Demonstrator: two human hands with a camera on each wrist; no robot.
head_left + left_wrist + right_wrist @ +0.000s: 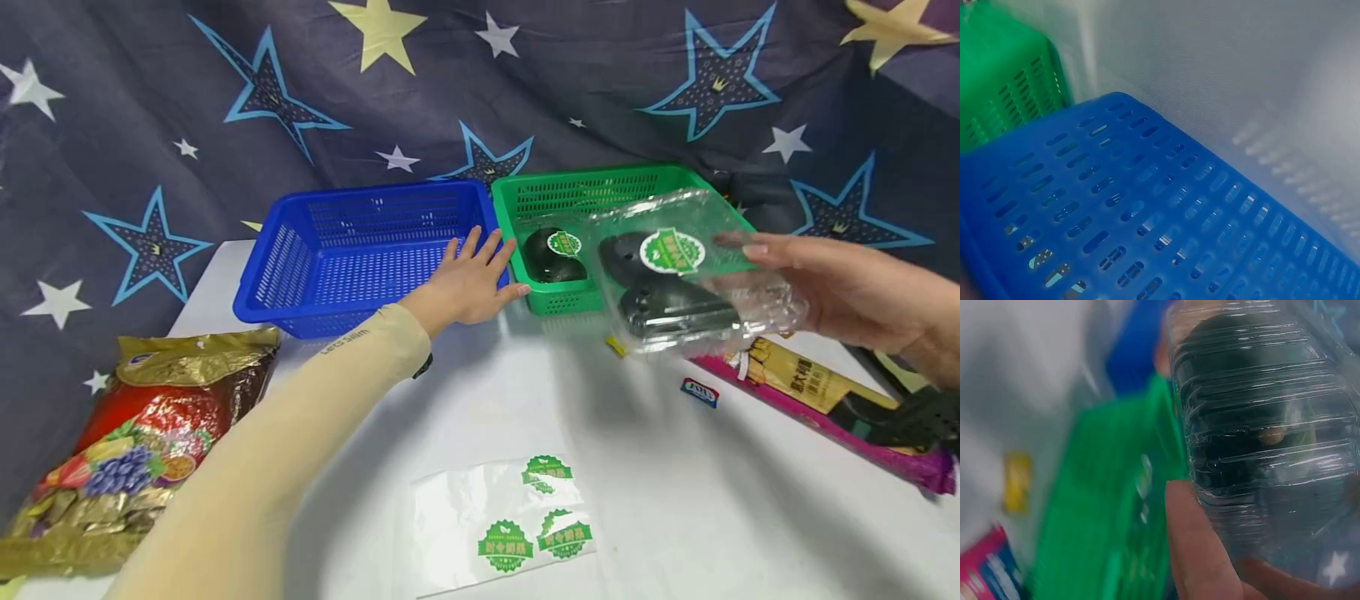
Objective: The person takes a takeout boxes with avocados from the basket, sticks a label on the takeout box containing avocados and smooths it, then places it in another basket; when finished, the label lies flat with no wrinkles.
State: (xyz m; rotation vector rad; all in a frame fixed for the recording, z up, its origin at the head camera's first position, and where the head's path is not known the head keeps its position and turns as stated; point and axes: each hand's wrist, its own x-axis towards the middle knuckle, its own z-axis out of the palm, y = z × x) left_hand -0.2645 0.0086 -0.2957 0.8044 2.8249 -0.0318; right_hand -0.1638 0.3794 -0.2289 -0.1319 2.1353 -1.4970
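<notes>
My right hand (847, 287) grips the right end of a clear plastic box (757, 308), held up over the front of the green basket (570, 300). Inside are dark, avocado-like fruits (1229, 450), and a round green-and-white sticker (672, 251) is on its lid. In the right wrist view, fingers (1200, 556) lie along the box's edge. Another sticker-marked box with dark fruit (551, 265) sits in the green basket. My left hand (468, 283), fingers straight and spread, is at the blue basket's (262, 312) right front corner; whether it touches the rim I cannot tell.
A clear sheet with several green stickers (506, 546) lies at the front of the white table (660, 517). To the left is a large candy bag (150, 442). A long magenta-and-yellow packet (817, 400), a small blue-and-red wrapper (700, 392) and a yellow piece (616, 346) lie right.
</notes>
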